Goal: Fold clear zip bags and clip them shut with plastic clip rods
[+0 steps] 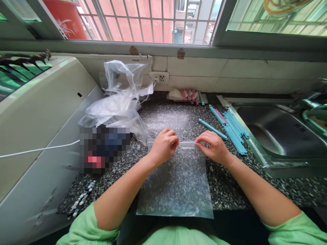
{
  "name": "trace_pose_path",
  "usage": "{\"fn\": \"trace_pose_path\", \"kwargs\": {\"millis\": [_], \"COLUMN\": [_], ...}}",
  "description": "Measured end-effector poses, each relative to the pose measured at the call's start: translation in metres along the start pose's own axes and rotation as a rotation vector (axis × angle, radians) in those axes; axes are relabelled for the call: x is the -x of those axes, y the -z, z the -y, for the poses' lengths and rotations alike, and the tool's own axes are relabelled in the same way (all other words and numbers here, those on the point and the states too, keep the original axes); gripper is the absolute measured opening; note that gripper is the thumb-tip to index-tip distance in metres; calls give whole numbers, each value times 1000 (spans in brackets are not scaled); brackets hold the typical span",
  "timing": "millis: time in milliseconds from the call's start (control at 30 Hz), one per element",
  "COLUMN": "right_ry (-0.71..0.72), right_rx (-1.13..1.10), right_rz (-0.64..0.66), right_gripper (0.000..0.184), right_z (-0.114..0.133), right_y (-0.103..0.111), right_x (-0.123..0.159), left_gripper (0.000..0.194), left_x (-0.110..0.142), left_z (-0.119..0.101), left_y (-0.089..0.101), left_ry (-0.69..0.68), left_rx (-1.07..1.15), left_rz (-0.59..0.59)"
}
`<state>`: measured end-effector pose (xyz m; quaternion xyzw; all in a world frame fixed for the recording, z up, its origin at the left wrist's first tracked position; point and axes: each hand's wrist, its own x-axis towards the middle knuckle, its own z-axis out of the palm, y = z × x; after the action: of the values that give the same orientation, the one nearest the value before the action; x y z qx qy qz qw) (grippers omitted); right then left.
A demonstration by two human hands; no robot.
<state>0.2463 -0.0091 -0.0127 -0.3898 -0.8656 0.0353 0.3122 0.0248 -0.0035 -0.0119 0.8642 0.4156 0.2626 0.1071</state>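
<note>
A clear plastic bag (pixel 178 183) lies flat on the speckled counter, its lower edge hanging over the counter's front. My left hand (pixel 165 144) pinches the bag's folded top edge left of its middle. Toward the right end of that same edge, my right hand (pixel 212 146) grips it between thumb and fingers. The edge runs straight between the two hands. Just beyond my right hand lies a single blue sealing strip (pixel 213 129). Farther right is a pile of blue strips (pixel 233 132) with a pink strip (pixel 220 116) among them.
Crumpled clear plastic bags (pixel 114 105) are heaped at the left, behind a blurred-out object (pixel 104 149). A beaded string (pixel 81 200) lies near the left front edge. Pink clips on a packet (pixel 187 96) sit by the wall, under a socket (pixel 159 78). A steel sink (pixel 276 129) is at right.
</note>
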Motion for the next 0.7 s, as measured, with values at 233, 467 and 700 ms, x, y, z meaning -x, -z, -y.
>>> {"fn": "trace_pose_path", "kwargs": {"millis": [233, 467, 700], "right_ry": [-37, -23, -37], "right_rx": [-30, -36, -33], "right_rz": [9, 10, -24], "right_gripper": [11, 12, 13], "right_z": [-5, -4, -7], "right_y": [5, 4, 7], "right_x": [-1, -1, -1], "left_gripper": [19, 16, 12], "left_x": [-1, 1, 0], "left_z": [3, 2, 9], "left_y": [4, 3, 7], "left_ry": [38, 83, 129], "left_rx": [-5, -41, -33], "left_rz": [18, 44, 93]}}
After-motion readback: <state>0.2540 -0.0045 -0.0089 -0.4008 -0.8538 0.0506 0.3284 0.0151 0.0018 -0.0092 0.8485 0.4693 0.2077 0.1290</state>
